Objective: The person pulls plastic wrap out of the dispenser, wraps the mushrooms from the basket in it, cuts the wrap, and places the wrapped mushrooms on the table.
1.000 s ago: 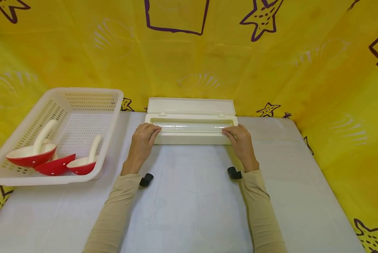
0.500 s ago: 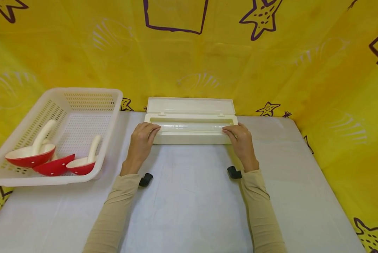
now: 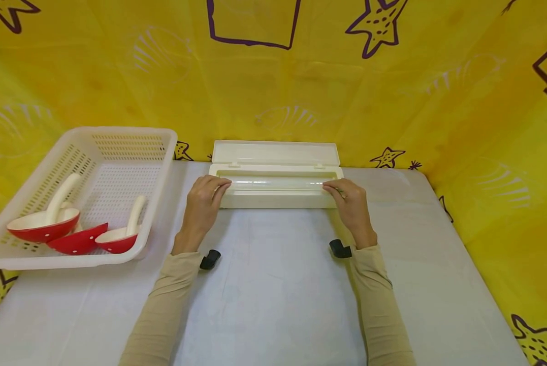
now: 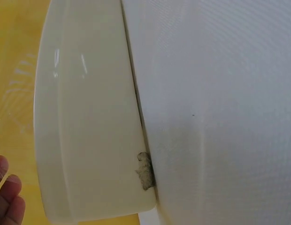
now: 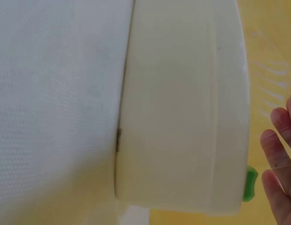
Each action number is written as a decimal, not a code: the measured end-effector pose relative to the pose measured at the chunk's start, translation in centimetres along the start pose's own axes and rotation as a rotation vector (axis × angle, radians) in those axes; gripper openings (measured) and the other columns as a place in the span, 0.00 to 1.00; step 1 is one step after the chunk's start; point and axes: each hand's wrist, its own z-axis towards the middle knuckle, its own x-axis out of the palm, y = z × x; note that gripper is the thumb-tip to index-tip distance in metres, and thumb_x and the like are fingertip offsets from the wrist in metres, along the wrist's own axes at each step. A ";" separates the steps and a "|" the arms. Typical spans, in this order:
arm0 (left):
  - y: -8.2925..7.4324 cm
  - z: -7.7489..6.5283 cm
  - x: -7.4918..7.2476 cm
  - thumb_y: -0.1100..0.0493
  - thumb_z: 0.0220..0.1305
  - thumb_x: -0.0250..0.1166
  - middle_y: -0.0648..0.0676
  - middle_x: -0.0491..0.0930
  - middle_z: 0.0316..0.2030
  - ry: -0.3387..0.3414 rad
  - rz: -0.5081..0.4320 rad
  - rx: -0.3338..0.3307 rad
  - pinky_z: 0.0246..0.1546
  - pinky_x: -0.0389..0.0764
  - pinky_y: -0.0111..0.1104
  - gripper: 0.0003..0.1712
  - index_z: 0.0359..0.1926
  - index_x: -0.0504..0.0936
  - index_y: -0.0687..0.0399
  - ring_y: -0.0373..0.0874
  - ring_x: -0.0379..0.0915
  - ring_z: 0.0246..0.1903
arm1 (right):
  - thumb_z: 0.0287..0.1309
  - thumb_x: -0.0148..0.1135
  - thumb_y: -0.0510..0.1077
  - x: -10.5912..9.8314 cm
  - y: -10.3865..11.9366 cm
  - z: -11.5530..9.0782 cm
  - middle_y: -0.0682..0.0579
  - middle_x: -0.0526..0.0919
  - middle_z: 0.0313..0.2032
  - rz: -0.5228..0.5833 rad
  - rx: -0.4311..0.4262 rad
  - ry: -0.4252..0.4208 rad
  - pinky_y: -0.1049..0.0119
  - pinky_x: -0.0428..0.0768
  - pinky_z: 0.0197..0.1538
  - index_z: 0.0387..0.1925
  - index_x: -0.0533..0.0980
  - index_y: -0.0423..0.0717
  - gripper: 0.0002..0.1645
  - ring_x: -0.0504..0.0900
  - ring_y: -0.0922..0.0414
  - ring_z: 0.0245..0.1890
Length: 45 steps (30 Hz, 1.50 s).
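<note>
A cream cling film dispenser box stands against the back curtain with its hinged lid up. Inside lies a roll of clear cling film. At the box's left end my left hand pinches the film's edge between thumb and fingers. My right hand pinches the same edge at the other end. The left wrist view shows the box's front wall with fingertips at the border. A small green tab sticks out of the box near my right fingers.
To the left, a white perforated plastic basket holds red-and-white ladles with white dots. A white cloth covers the table. A yellow patterned curtain rises behind and at the right side. A black wrist camera sits at each sleeve.
My hands have drifted slightly apart, the left one a little left and up, the right one a little right. Both keep their pinch over the box. The basket and ladles stay put.
</note>
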 end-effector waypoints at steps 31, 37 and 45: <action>-1.9 0.9 -1.5 0.67 0.63 0.66 0.61 0.83 0.32 -0.111 -0.079 0.046 0.38 0.75 0.29 0.06 0.38 0.86 0.66 0.51 0.77 0.33 | 0.54 0.68 0.32 -2.2 2.4 1.3 0.40 0.88 0.32 0.063 -0.001 -0.035 0.85 0.76 0.48 0.35 0.85 0.33 0.06 0.86 0.46 0.33; -2.2 1.1 -1.8 0.69 0.62 0.66 0.62 0.82 0.32 -0.120 -0.106 0.050 0.41 0.73 0.22 0.05 0.37 0.86 0.67 0.52 0.77 0.34 | 0.54 0.68 0.31 -2.6 2.9 1.4 0.41 0.88 0.32 0.075 0.013 -0.032 0.83 0.76 0.46 0.35 0.85 0.34 0.06 0.84 0.52 0.32; -2.0 1.0 -2.1 0.69 0.67 0.61 0.64 0.77 0.35 0.029 -0.115 0.022 0.42 0.69 0.27 0.06 0.42 0.81 0.70 0.54 0.70 0.37 | 0.55 0.68 0.31 -3.0 3.1 1.3 0.42 0.87 0.35 0.141 0.084 0.030 0.82 0.77 0.49 0.37 0.84 0.34 0.06 0.81 0.65 0.37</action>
